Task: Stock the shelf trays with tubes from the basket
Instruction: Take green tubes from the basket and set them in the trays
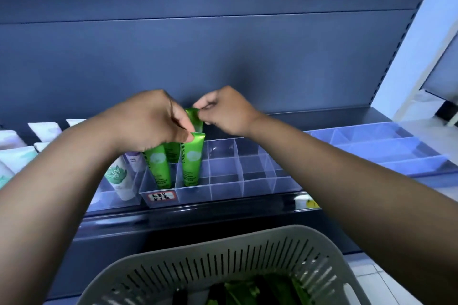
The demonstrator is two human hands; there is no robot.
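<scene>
Three green tubes stand cap-down in a clear divided tray (pixel 226 192) on the shelf. My left hand (pixel 151 120) pinches the flat top of the front green tube (pixel 192 163), which stands in a front compartment. My right hand (pixel 224 110) pinches the top of the rear green tube (pixel 195 119), standing behind it. Another green tube (pixel 158 166) stands one compartment to the left, partly under my left hand. A grey slotted basket (pixel 223 260) sits below, holding several more green tubes (pixel 247 290).
White tubes with green print (pixel 119 178) and white packets (pixel 44 129) fill the trays on the left. Another clear tray (pixel 386 146) lies to the right. Several compartments right of the green tubes hold nothing. A dark back panel rises behind the shelf.
</scene>
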